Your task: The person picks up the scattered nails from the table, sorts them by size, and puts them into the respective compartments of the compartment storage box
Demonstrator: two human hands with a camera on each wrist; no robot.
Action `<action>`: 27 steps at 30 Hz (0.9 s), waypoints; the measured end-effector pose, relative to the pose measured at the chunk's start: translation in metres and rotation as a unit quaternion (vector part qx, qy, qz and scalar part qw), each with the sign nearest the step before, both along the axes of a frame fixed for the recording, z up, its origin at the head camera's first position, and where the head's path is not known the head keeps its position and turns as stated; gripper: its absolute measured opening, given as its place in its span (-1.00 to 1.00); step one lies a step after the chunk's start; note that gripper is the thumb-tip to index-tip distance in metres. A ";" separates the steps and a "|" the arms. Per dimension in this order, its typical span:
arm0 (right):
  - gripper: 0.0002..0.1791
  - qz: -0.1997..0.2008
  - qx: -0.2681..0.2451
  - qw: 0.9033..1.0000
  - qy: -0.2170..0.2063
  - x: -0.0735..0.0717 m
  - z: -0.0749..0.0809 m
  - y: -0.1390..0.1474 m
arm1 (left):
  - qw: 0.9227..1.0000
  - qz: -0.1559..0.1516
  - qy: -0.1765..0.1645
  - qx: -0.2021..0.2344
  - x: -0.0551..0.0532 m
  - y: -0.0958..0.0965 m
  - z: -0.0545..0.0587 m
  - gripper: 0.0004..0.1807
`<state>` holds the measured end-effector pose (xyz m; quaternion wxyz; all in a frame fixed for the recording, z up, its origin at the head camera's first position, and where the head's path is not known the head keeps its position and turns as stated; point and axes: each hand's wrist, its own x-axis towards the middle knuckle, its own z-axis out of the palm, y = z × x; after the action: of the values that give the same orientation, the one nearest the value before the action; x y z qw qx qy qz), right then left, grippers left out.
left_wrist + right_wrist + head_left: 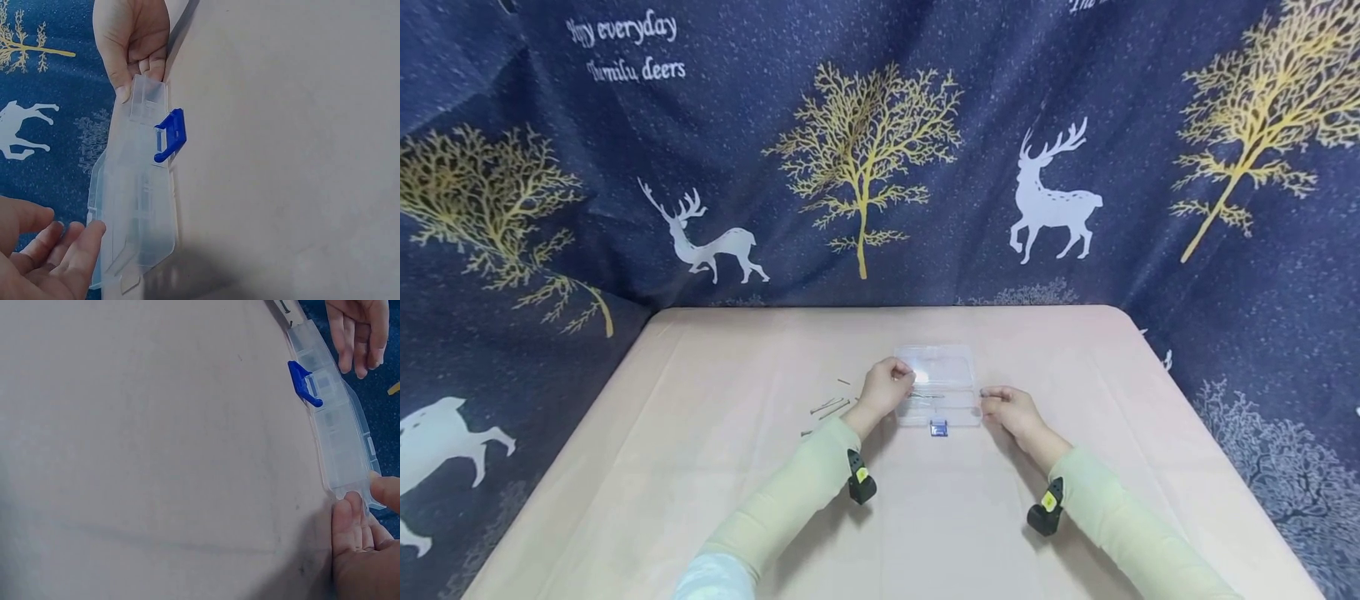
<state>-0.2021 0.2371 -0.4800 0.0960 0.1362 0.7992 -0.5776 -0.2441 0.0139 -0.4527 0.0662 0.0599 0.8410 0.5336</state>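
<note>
A clear plastic compartment box [958, 400] lies on the table with its lid [951, 367] raised at the back and its blue latch [938, 427] at the front. A few thin nails [927, 396] show inside. My right hand [1011, 414] grips the box's right end; in the right wrist view its thumb [381, 489] is on the side and the fingertips [349, 506] are at the end wall. Over the left part of the box is my left hand [883, 387], its fingers loosely extended and holding nothing in the left wrist view.
Several long nails [833, 408] lie loose on the table left of the box, with a small brownish one [844, 382] farther back. A pale pink cloth covers the table [715, 467]. Behind it hangs a dark blue curtain [955, 275] with trees and deer.
</note>
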 end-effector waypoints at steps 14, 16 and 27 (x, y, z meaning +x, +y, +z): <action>-0.51 -0.002 0.002 1.000 -0.004 -0.003 0.000 -0.001 | 0.999 -0.027 0.037 0.026 -0.012 -0.032 0.007 -0.86; -0.51 -0.003 0.002 1.000 -0.002 -0.003 0.001 -0.001 | 0.998 -0.031 0.043 0.026 -0.014 -0.039 0.010 -0.86; -0.52 -0.002 -0.006 1.000 0.016 0.000 -0.002 0.000 | 0.995 -0.064 0.069 -0.025 -0.005 -0.076 0.009 -0.87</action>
<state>-0.2025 0.2371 -0.4819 0.0825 0.1282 0.7966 -0.5850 -0.2492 -0.0624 -0.4441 0.0435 0.1481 0.8511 0.5019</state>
